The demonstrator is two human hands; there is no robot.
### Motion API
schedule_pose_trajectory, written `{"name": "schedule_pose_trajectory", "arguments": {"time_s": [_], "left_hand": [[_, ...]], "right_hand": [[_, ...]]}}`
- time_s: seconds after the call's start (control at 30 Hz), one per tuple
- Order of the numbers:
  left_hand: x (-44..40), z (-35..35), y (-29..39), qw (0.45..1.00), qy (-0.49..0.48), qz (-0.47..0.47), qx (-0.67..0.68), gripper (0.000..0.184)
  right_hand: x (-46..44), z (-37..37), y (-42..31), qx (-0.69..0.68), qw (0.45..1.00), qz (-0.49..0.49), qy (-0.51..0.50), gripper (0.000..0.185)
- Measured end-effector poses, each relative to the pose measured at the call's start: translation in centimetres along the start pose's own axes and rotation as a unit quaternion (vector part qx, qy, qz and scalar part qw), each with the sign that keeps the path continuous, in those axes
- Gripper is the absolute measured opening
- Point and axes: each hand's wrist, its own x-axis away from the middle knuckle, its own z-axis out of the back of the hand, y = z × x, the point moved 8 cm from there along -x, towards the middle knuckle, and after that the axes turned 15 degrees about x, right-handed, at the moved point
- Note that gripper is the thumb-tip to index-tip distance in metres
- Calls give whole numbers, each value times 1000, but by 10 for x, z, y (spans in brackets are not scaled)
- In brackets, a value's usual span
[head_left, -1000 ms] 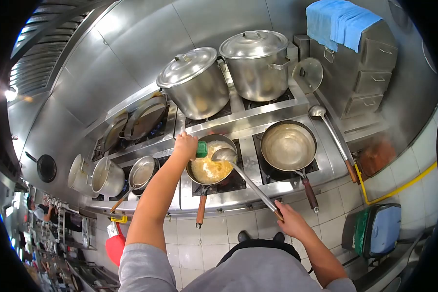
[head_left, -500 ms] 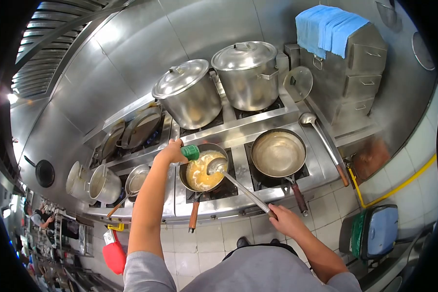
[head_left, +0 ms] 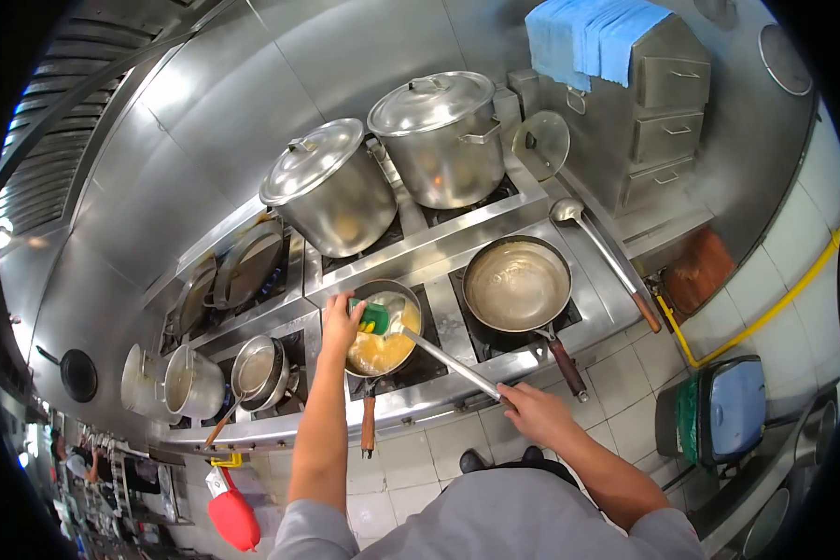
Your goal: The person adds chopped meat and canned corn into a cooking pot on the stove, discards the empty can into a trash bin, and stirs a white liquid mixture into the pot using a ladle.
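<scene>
My left hand (head_left: pixel 339 322) is closed around a small green container (head_left: pixel 374 318) with yellow marks, tilted over a frying pan (head_left: pixel 369 413). Inside that pan lies a yellowish, creamy sauce (head_left: pixel 378 354). My right hand (head_left: pixel 534 413) grips the handle end of a metal ladle (head_left: pixel 453 361), which slants down into the pan. The ladle's bowl is mostly hidden behind the container. Whether anything pours from the container I cannot tell. The pan rests on a front burner, its wooden handle pointing toward me.
Right of it sits a second pan (head_left: pixel 516 286) with a little liquid. Two lidded stockpots (head_left: pixel 336 205) stand behind. Another ladle (head_left: pixel 607 252) lies at the stove's right end. Smaller pots (head_left: pixel 196 385) stand left. A lidded bin (head_left: pixel 733 411) is on the floor at right.
My left hand has brought the green container lower and further over the pan, so it now covers the ladle's bowl. My right hand still holds the ladle. The camera view has shifted slightly.
</scene>
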Motion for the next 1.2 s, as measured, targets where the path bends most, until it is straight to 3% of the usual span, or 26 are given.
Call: {"name": "schedule_pose_trajectory", "arguments": {"time_s": [0.03,0.13,0.23,0.33,0.47,0.57,0.63,0.7,0.73,0.77,0.97,1.0,1.03,1.07,1.1,1.17,1.2], "left_hand": [[-2,-6,-13,999,1,37,24,38],[-12,8,-8,998,40,-14,-43,40],[-18,38,6,996,90,-9,-12,39],[-3,5,-7,998,37,-48,-24,40],[8,-13,-32,999,-5,-15,-31,38],[11,43,-13,991,133,-15,-17,37],[14,53,-3,988,154,-25,-24,39],[27,16,-2,997,44,-34,-56,40],[35,9,-11,999,5,10,-42,40],[38,10,-16,999,8,10,-43,40],[37,62,-23,977,210,-5,-41,37],[37,71,-31,971,235,22,35,36],[43,72,-45,957,247,102,112,36],[50,63,-62,904,264,159,296,38],[56,53,-62,815,271,208,467,39],[78,29,-33,635,308,298,643,43],[78,10,-28,568,239,268,740,44]], "right_hand": [[-2,0,-1,-1,1000,1,-2,41],[5,-7,10,27,1000,-6,-7,42],[9,2,11,34,999,-13,-12,42],[2,6,4,23,1000,-2,-8,42],[-5,7,8,24,1000,3,8,42],[-4,2,9,17,1000,0,-6,42],[-8,8,6,31,999,7,-4,42],[-12,13,-5,30,999,23,-7,42],[-13,15,-10,31,999,33,-10,43],[-15,14,-11,32,999,36,-8,43],[-21,-5,-8,1,1000,11,-9,45],[-24,-8,-9,-5,1000,9,-7,45],[-28,-12,-9,-9,1000,7,-4,45],[-33,-17,-10,-10,1000,8,-5,45],[-39,-26,-12,-7,1000,13,-19,46],[-45,-34,-15,-7,999,21,-32,46],[-47,-35,-18,-12,999,29,-30,48]]}}
